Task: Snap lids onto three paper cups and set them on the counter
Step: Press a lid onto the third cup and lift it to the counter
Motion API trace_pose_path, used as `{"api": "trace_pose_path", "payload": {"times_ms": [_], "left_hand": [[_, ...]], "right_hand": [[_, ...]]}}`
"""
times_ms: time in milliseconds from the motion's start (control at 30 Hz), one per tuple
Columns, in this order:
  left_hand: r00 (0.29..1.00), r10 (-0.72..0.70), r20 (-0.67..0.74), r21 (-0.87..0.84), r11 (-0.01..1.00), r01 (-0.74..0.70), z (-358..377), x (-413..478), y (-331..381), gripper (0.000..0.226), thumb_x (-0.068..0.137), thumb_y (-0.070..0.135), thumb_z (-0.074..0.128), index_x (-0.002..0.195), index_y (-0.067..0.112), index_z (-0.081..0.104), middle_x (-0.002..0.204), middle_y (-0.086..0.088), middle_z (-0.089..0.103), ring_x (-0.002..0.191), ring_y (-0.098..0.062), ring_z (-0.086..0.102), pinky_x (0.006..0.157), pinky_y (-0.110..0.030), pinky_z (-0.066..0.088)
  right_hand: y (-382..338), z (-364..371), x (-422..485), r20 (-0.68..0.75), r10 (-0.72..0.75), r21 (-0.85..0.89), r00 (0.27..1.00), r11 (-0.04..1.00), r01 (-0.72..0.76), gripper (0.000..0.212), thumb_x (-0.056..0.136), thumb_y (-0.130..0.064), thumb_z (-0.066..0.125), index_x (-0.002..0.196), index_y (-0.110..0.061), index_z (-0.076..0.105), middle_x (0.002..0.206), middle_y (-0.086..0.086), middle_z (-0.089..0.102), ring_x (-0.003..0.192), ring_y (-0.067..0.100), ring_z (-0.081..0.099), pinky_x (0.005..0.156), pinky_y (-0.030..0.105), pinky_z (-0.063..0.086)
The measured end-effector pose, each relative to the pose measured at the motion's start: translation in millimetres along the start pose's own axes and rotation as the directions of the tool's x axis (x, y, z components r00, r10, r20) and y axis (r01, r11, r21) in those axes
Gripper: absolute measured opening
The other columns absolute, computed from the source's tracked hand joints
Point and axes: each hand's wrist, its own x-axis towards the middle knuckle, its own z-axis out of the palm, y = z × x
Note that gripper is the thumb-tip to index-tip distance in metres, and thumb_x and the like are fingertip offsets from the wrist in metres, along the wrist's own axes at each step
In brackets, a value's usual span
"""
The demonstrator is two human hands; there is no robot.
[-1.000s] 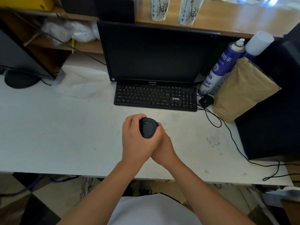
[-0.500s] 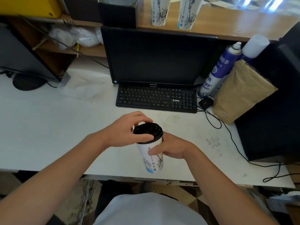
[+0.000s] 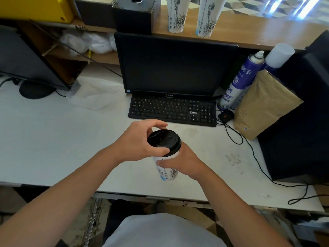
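Note:
A tall white paper cup (image 3: 167, 172) with ink drawings is held upright above the white desk (image 3: 53, 139), a black lid (image 3: 163, 142) on its top. My right hand (image 3: 183, 162) is wrapped around the cup's body. My left hand (image 3: 140, 141) grips the lid's rim, thumb at the front and fingers over the far edge. Two more printed cups (image 3: 176, 15) (image 3: 207, 16) stand side by side on the wooden counter (image 3: 249, 32) behind the monitor; their tops are cut off by the frame.
A black monitor (image 3: 176, 65) and keyboard (image 3: 171, 110) sit just beyond my hands. To the right stand a blue spray can (image 3: 242, 81), a brown paper bag (image 3: 265, 104), a black box (image 3: 302, 113) and trailing cables (image 3: 249, 148). A second monitor (image 3: 26, 57) stands at left.
The cup has come up from between my clasped hands into an upright hold. My left hand has shifted from covering the cup to gripping the lid's rim. The view has tilted slightly.

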Motion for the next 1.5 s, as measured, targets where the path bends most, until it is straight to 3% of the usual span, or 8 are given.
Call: {"api": "trace_pose_path", "payload": {"times_ms": [300,500,733,867,1033,1167,1333,1500], "left_hand": [[0.994,-0.008,-0.112,-0.021,1.000,0.005,7,1,13,0.076,0.055,0.041,0.082,0.127,0.026,0.062,0.107,0.027,0.061,0.088,0.011,0.061,0.068,-0.003,0.045],[0.978,-0.043,-0.206,-0.009,0.999,0.042,13,-3,22,0.073,0.053,0.042,0.079,0.123,0.027,0.064,0.105,0.026,0.062,0.085,0.014,0.059,0.067,-0.001,0.043],[0.944,-0.119,-0.306,0.007,0.992,0.127,25,-6,29,0.072,0.055,0.044,0.079,0.123,0.027,0.064,0.102,0.024,0.061,0.089,0.008,0.061,0.073,-0.006,0.047],[0.897,-0.200,-0.394,0.005,0.976,0.219,37,-4,34,0.072,0.054,0.051,0.075,0.122,0.029,0.064,0.101,0.021,0.062,0.091,0.000,0.060,0.072,-0.004,0.040],[0.850,-0.266,-0.454,0.023,0.951,0.309,56,4,39,0.063,0.061,0.054,0.073,0.117,0.027,0.060,0.101,0.015,0.065,0.092,-0.008,0.062,0.069,-0.013,0.044],[0.904,-0.290,-0.314,0.058,0.945,0.323,44,14,30,0.067,0.068,0.058,0.076,0.124,0.030,0.054,0.109,0.014,0.060,0.094,-0.009,0.060,0.073,-0.023,0.048],[0.969,-0.245,-0.022,-0.091,0.966,0.242,3,14,18,0.061,0.069,0.050,0.081,0.124,0.036,0.059,0.113,0.021,0.065,0.067,0.010,0.063,0.058,-0.009,0.045],[0.974,-0.212,0.085,-0.231,0.946,0.226,-8,10,11,0.058,0.069,0.036,0.085,0.123,0.036,0.064,0.115,0.019,0.069,0.066,-0.005,0.070,0.053,-0.013,0.049]], "right_hand": [[-6,-3,-2,-0.117,-0.105,-0.094,0.988,0.991,0.094,0.059,0.067,-0.028,0.082,0.120,-0.040,0.062,0.110,-0.014,0.074,0.104,0.008,0.071,0.085,0.023,0.058],[-3,2,1,-0.209,-0.140,-0.109,0.968,0.987,0.119,0.068,0.067,-0.026,0.085,0.130,-0.024,0.059,0.119,-0.003,0.073,0.110,0.020,0.070,0.092,0.048,0.059],[0,16,-6,-0.389,-0.099,-0.101,0.916,0.993,0.065,0.073,0.052,-0.036,0.089,0.111,-0.054,0.049,0.108,-0.037,0.063,0.098,-0.009,0.064,0.070,0.008,0.052],[-2,26,-5,-0.487,-0.080,-0.067,0.870,0.996,0.054,0.069,0.051,-0.046,0.087,0.103,-0.065,0.046,0.103,-0.034,0.065,0.096,-0.012,0.063,0.069,0.005,0.048],[3,39,-1,-0.578,-0.043,-0.058,0.815,0.998,0.012,0.059,0.060,-0.042,0.078,0.104,-0.054,0.041,0.106,-0.019,0.066,0.096,0.004,0.067,0.074,0.026,0.058],[2,27,0,-0.487,0.034,0.023,0.873,0.999,-0.026,0.065,0.054,-0.046,0.084,0.106,-0.050,0.045,0.101,-0.019,0.068,0.089,-0.003,0.068,0.063,0.010,0.051],[-5,-2,1,-0.169,0.108,0.084,0.980,0.992,-0.095,0.087,0.054,-0.040,0.090,0.132,-0.038,0.053,0.119,-0.011,0.072,0.109,0.009,0.070,0.093,0.040,0.060],[-16,-11,1,0.000,0.078,0.163,0.997,0.984,-0.077,0.070,0.061,-0.031,0.086,0.127,-0.029,0.064,0.114,-0.003,0.077,0.108,0.015,0.073,0.091,0.032,0.059]]}}
